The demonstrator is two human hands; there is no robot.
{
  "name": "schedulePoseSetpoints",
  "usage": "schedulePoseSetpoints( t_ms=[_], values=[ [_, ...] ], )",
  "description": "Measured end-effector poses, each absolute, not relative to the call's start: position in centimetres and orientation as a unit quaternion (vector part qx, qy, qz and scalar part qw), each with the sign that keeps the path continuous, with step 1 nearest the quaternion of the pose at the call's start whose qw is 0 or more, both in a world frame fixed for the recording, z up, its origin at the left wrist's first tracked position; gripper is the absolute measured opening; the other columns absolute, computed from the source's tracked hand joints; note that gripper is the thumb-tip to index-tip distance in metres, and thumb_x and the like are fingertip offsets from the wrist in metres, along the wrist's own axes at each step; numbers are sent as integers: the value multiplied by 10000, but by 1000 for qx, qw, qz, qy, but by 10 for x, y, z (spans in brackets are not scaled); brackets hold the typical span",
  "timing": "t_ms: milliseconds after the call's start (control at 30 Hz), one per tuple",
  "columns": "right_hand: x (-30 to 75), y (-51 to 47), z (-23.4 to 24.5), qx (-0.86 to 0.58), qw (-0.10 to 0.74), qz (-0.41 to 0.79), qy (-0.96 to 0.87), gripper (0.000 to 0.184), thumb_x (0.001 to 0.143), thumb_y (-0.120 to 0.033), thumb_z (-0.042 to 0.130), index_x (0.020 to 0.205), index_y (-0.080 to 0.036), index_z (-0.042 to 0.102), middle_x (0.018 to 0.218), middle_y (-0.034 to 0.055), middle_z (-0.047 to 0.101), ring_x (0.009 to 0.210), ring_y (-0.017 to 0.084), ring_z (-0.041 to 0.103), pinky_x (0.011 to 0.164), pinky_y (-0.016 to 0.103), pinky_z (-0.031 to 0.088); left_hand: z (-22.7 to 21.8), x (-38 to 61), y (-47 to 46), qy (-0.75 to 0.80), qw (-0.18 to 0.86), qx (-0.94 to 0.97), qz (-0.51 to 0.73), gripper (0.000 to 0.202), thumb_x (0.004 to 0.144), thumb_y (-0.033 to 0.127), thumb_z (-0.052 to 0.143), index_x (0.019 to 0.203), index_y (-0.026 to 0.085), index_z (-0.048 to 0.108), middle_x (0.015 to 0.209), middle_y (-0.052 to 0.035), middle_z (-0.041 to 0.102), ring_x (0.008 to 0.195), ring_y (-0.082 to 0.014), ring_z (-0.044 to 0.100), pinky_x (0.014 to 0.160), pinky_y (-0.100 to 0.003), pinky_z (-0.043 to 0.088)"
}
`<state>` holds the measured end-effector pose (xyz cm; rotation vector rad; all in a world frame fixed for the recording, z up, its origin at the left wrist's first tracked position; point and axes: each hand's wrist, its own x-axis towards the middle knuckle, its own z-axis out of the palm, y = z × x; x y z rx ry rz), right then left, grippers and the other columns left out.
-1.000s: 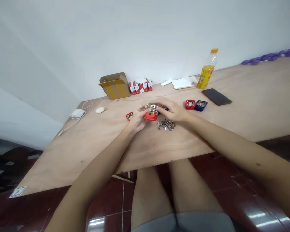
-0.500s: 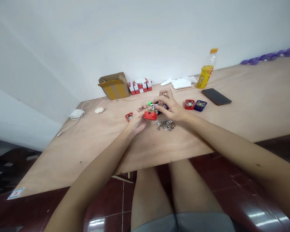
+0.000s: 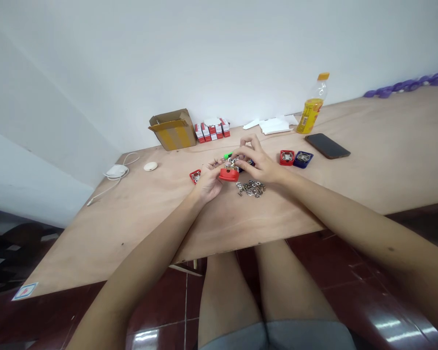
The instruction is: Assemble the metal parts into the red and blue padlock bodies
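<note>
My left hand [image 3: 209, 181] is closed around a red plastic case [image 3: 228, 174] with metal parts at its open top. My right hand [image 3: 255, 160] bends over the case, thumb and fingers pinched at the small metal parts [image 3: 233, 163] there; exactly what they grip is hidden. A bright green piece [image 3: 227, 156] shows just behind the case. Below my right hand lies a pile of small metal parts [image 3: 251, 188] on the table. Another red case [image 3: 195, 176] with metal inside lies by my left hand. Something dark blue is partly hidden behind my right fingers.
To the right lie a red case [image 3: 286, 157], a dark blue case [image 3: 302, 159] and a black phone [image 3: 327, 145]. A bottle [image 3: 310, 114], white papers [image 3: 275, 125], small red-and-white boxes [image 3: 212, 131] and a cardboard box [image 3: 173, 131] stand along the wall. A white cable [image 3: 117, 171] lies left.
The red case has tilted slightly and shifted a little to the right in my left hand. My right fingers stay at its metal parts.
</note>
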<state>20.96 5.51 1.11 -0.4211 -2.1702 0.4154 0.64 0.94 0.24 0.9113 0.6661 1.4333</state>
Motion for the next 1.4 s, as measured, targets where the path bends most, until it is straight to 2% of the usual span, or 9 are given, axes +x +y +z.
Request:
schedulePoseSetpoints(
  t_ms=[433, 600, 700, 800, 900, 967, 1100, 1200, 1400],
  values=[
    [211, 58, 10, -171, 421, 144, -879, 307, 1107, -275, 512, 1359, -352, 669, 1281, 85, 434, 1062, 246, 609, 1118, 551, 573, 3, 8, 8, 275, 609, 399, 628, 484, 582, 168, 1012, 778, 188, 570, 811, 48, 676, 726, -73, 650, 713, -199, 519],
    [211, 60, 9, -184, 433, 138, -871, 246, 1091, -307, 556, 1302, -311, 682, 1224, 99, 450, 1154, 291, 575, 1109, 561, 573, 2, 6, 10, 279, 613, 393, 626, 495, 572, 196, 1026, 772, 187, 573, 808, 37, 696, 726, -81, 661, 687, -196, 518],
    [211, 59, 9, -163, 429, 139, -878, 259, 1100, -281, 528, 1299, -316, 689, 1230, 90, 442, 1111, 264, 577, 1104, 538, 563, 1, 6, 11, 281, 610, 401, 623, 496, 566, 186, 1025, 771, 186, 573, 810, 38, 695, 730, -83, 660, 690, -200, 516],
    [211, 58, 10, -161, 446, 146, -868, 186, 1083, -286, 568, 1201, -286, 712, 1167, 76, 447, 1033, 244, 574, 1023, 504, 586, 1, 6, 10, 292, 603, 402, 624, 508, 565, 204, 1026, 778, 189, 565, 838, 26, 709, 747, -92, 666, 697, -207, 517],
    [212, 59, 11, -153, 455, 156, -863, 190, 1073, -291, 586, 1222, -289, 706, 1152, 77, 462, 1005, 241, 571, 951, 484, 596, 1, 6, 10, 293, 594, 406, 630, 483, 605, 227, 1012, 775, 190, 561, 838, 26, 698, 765, -96, 666, 719, -213, 523],
    [212, 60, 11, -145, 443, 156, -871, 224, 1075, -286, 571, 1247, -317, 712, 1170, 82, 471, 1024, 252, 570, 946, 493, 590, 1, 6, 10, 293, 587, 412, 633, 476, 597, 222, 1012, 774, 189, 571, 833, 26, 698, 762, -96, 661, 722, -214, 524],
    [212, 64, 9, -168, 453, 148, -863, 144, 1035, -322, 637, 1128, -324, 747, 1103, 80, 471, 1008, 280, 555, 903, 517, 582, 1, 6, 11, 314, 572, 419, 632, 475, 588, 228, 1014, 763, 189, 574, 837, 13, 708, 772, -105, 667, 728, -222, 527],
    [212, 65, 9, -169, 457, 142, -861, 141, 1028, -323, 644, 1123, -304, 746, 1068, 78, 502, 994, 282, 568, 888, 511, 570, 0, 7, 12, 330, 534, 442, 641, 424, 644, 238, 990, 743, 185, 581, 823, 11, 690, 818, -118, 680, 785, -239, 544],
    [209, 61, 11, -150, 462, 163, -859, 136, 1040, -306, 642, 1080, -245, 756, 1043, 79, 637, 949, 257, 638, 873, 458, 549, -5, 14, 9, 385, 352, 524, 673, 222, 746, 153, 882, 768, 184, 663, 850, -9, 697, 863, -140, 687, 881, -278, 564]
  ],
)
